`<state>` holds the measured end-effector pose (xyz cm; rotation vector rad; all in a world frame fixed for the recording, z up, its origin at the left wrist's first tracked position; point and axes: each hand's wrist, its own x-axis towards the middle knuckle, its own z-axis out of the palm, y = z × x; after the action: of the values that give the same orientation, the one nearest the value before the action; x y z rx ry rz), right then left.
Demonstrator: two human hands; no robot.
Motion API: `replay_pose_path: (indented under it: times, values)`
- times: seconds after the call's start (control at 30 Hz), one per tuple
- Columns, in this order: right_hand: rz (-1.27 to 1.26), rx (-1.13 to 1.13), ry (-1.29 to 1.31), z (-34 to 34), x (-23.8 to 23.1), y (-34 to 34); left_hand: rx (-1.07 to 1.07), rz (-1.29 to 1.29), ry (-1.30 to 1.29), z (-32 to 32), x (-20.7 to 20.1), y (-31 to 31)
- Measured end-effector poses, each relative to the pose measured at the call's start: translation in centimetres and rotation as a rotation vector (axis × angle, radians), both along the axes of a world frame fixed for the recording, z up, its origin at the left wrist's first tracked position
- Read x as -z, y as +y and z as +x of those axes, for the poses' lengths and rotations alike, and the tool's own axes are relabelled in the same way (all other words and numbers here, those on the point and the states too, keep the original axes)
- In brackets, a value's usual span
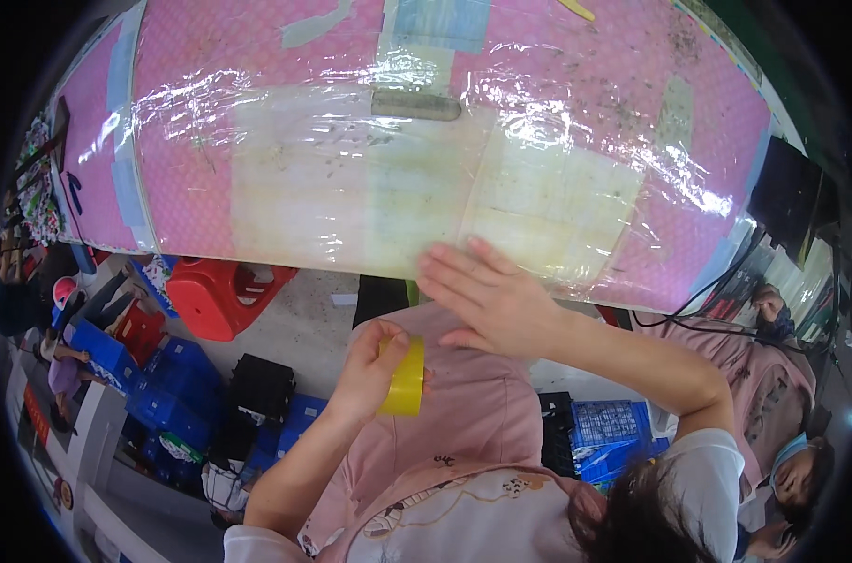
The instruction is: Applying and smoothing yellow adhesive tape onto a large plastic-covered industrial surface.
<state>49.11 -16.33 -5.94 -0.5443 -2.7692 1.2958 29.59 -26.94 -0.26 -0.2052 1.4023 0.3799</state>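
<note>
A roll of yellow tape [407,377] is gripped in my left hand [360,368], thumb on top, over my lap. My right hand [496,302] lies palm down with its fingers stretched out at the near edge of the table [304,188], its fingertips slightly blurred. Nothing shows in its grasp. Pink bubble sheet and clear, shiny film cover the tabletop, with pale yellowish patches in the middle. Farther back on the film lies a short grey-brown bar with a rounded end [414,105].
A yellow strip-like object [577,9] lies at the table's far edge. Left of my lap stands a red plastic stool [224,296], with blue crates [177,389] beyond. Black cables [726,324] hang at the right, where another person [773,385] sits close by.
</note>
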Motion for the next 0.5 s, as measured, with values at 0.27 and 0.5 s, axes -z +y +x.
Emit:
replay_pose_path:
  times: [0.27,0.5]
  values:
    - [0.426,0.602,-0.19,-3.2,3.1,8.9,0.013,0.0,-0.019,-1.2,1.0,-0.8]
    - [0.446,0.606,-0.289,-5.1,2.4,7.5,0.136,-0.01,-0.103,-2.1,1.8,1.0]
